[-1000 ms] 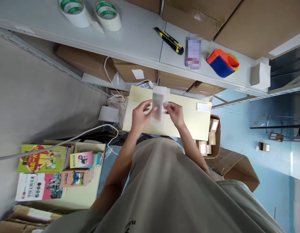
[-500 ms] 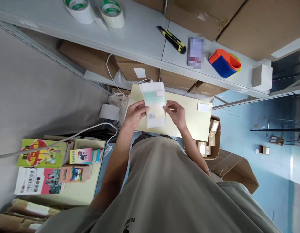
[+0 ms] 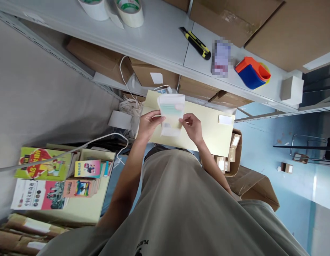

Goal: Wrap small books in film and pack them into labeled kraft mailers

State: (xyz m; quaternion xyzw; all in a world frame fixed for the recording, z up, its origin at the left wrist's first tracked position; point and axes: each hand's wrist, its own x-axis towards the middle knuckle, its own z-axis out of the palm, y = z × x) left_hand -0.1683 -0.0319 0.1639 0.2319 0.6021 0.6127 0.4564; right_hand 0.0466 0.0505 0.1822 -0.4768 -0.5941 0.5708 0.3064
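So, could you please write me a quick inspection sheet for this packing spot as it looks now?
Surface: pale yellow board below the hands; grey shelf above it.
Job's things: small packet with a barcode, held over the board.
Clutter: tape rolls, utility knife, orange-blue dispenser, stacked books.
Grippers: left hand and right hand each pinch a packet edge.
Cables: white cable runs across the left side.
Surroundings: cardboard boxes, blue floor.
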